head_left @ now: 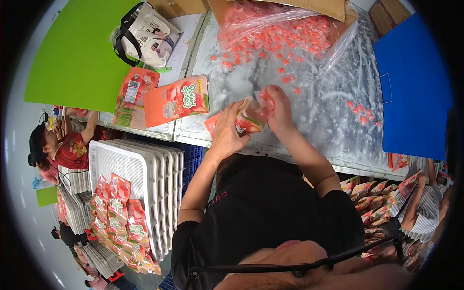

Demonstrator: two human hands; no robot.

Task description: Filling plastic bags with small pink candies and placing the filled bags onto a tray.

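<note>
My left hand (225, 128) is wrapped around a red and green candy pouch (250, 124), holding it tilted above the table's near edge with its mouth toward the right. At that mouth, my right hand (281, 107) is closed on several pink-red candies in clear wrappers (264, 101). How far the fingers reach into the pouch is hard to tell. Left of my hands, flat pouches (176, 101) lie fanned beside a stack of more pouches (137, 92). Loose wrapped candies (285, 62) are scattered on the metal tabletop (319, 116) beyond my hands.
A plastic-lined carton (285, 29) spills candies at the back. Green (77, 53) and blue (411, 87) panels flank the table. A white tote bag (150, 36) stands back left. Stacked white trays (123, 162) with filled pouches (116, 208) are lower left. Co-workers (63, 154) are on both sides.
</note>
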